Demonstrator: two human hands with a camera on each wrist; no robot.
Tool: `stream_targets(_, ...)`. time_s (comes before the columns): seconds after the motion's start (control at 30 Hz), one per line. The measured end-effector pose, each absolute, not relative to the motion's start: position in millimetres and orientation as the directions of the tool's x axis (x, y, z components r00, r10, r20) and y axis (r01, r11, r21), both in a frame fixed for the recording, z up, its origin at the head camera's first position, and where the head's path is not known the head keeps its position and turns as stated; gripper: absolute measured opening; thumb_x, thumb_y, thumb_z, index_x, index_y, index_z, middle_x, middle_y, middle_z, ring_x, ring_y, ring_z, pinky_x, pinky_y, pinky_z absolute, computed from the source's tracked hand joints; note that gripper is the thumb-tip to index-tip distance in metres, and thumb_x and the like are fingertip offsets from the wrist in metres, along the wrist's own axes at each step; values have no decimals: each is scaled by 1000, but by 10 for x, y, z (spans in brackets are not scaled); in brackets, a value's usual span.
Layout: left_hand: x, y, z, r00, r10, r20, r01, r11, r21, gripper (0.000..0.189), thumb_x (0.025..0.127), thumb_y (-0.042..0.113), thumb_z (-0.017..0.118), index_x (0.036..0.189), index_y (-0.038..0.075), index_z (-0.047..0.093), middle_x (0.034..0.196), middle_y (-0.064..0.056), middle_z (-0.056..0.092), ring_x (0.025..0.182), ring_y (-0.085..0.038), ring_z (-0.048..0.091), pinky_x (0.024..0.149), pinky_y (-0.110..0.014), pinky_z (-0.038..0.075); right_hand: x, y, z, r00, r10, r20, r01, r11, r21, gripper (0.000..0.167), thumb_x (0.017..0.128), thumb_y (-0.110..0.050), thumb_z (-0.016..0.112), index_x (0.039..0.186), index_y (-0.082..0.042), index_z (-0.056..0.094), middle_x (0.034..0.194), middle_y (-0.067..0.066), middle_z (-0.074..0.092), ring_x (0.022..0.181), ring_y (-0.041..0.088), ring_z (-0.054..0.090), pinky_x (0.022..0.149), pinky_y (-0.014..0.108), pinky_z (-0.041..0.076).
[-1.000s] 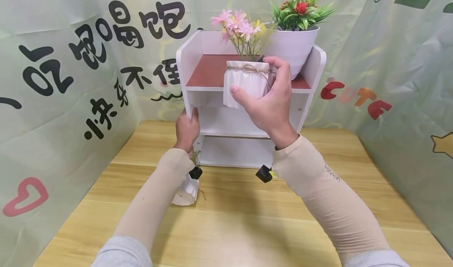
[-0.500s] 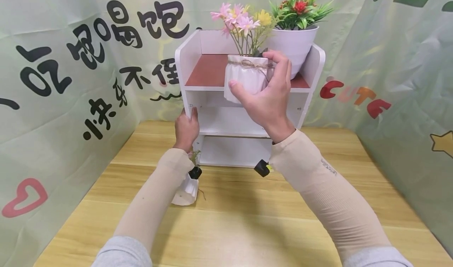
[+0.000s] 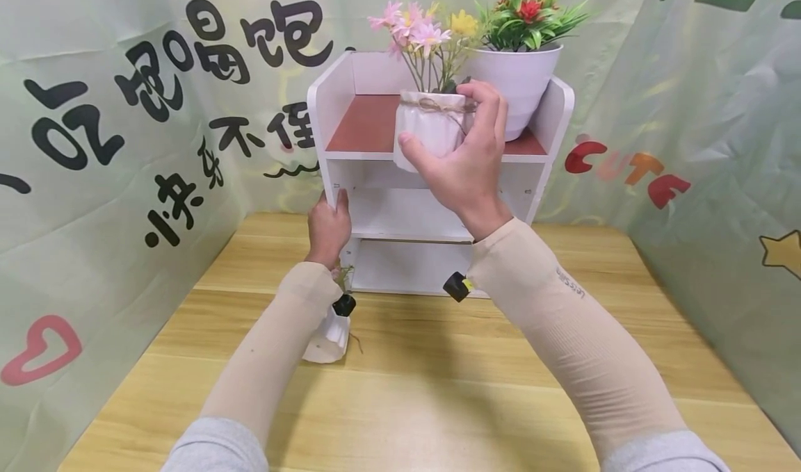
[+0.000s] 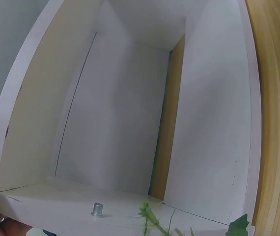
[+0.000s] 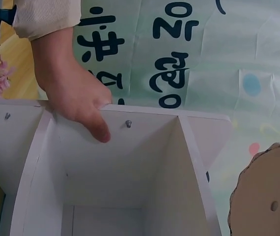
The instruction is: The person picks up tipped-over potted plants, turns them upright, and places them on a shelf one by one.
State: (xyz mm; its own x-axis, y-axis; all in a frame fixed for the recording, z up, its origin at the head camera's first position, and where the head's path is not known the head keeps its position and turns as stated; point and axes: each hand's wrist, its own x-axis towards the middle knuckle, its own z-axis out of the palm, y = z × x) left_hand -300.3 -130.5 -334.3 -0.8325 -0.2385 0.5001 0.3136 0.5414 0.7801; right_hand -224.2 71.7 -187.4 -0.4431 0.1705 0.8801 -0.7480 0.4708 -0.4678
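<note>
In the head view my right hand (image 3: 466, 156) holds a small white flowerpot (image 3: 425, 128) with pink and yellow flowers and a twine bow. Its thumb lies across the front and its fingers go round the right side. The pot is in the air before the top board of a white shelf unit (image 3: 434, 157), tilted a little. Its underside with a hole (image 5: 263, 191) shows in the right wrist view. My left hand (image 3: 328, 230) grips the unit's left side panel. In the right wrist view the left thumb (image 5: 98, 129) lies on the panel's inner face; the other fingers are hidden.
A larger white pot (image 3: 516, 90) with green leaves and red flowers stands at the right of the red-brown top board (image 3: 363, 128). Another small white pot (image 3: 328, 338) is by the left forearm on the wooden table (image 3: 407, 402). Printed cloth (image 3: 94, 180) hangs around the table.
My right hand has moved the flowerpot slightly up and away from me, toward the top board. The left hand keeps its grip on the side panel.
</note>
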Motion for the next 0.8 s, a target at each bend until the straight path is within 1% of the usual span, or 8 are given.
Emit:
stream_targets(0.07,-3001,-1312,-3339,-829,-238,507,318,544,776,40,103,31,45,121,-4,57,96,-25,66,77,-32,58,69,-49,49,-2262,704,-1870,-444,165,881,-749,472,-466,67,68,-27,82,119,-2,46,127,9,44,119,5,38,99,24,33)
stream_targets(0.1,-3000,-1314,-3338,-828,-239,507,318,545,776,41,103,31,44,121,-4,57,97,-25,67,78,-31,58,70,-49,49,-2275,699,-1872,-431,160,888,-754,477,-451,67,68,-27,82,119,-1,46,127,11,44,120,7,38,99,25,33)
stream_targets(0.23,-2998,-1317,-3333,-840,-232,490,313,532,787,39,103,30,45,121,-3,57,92,-24,65,76,-32,57,68,-49,49,-2325,679,-1898,-365,145,920,-778,496,-386,66,70,-28,81,118,2,46,127,17,43,123,12,36,102,27,32)
stream_targets(0.3,-3004,-1317,-3333,-842,-229,488,312,532,787,39,103,30,45,122,-3,57,96,-25,66,80,-32,59,70,-49,50,-2349,665,-1911,-333,143,932,-790,497,-359,66,70,-28,80,117,3,46,127,18,43,124,14,36,103,28,32)
stream_targets(0.37,-3010,-1316,-3338,-843,-226,489,313,533,786,39,103,29,45,123,-3,57,99,-25,66,82,-33,60,72,-50,50,-2371,653,-1928,-318,142,937,-795,499,-345,65,70,-27,80,117,3,46,127,20,43,124,14,35,103,28,31)
stream_targets(0.47,-3024,-1319,-3346,-838,-227,496,315,541,780,40,103,29,45,125,-2,56,107,-25,66,88,-33,62,77,-50,51,-2398,635,-1947,-330,151,932,-793,492,-360,64,70,-26,80,116,2,46,129,19,42,126,13,35,104,28,31)
stream_targets(0.6,-3028,-1322,-3348,-834,-228,502,319,543,776,41,103,31,45,125,-2,56,108,-25,66,87,-33,62,76,-51,50,-2430,629,-1959,-350,166,922,-777,498,-385,63,70,-24,80,116,1,47,129,18,42,127,12,33,106,27,28)
stream_targets(0.8,-3018,-1326,-3351,-837,-222,500,319,544,776,42,103,32,44,125,-2,56,109,-25,66,86,-33,62,76,-50,50,-2478,625,-1977,-348,159,924,-762,527,-377,63,71,-25,80,116,2,46,129,18,42,129,13,30,108,27,23)
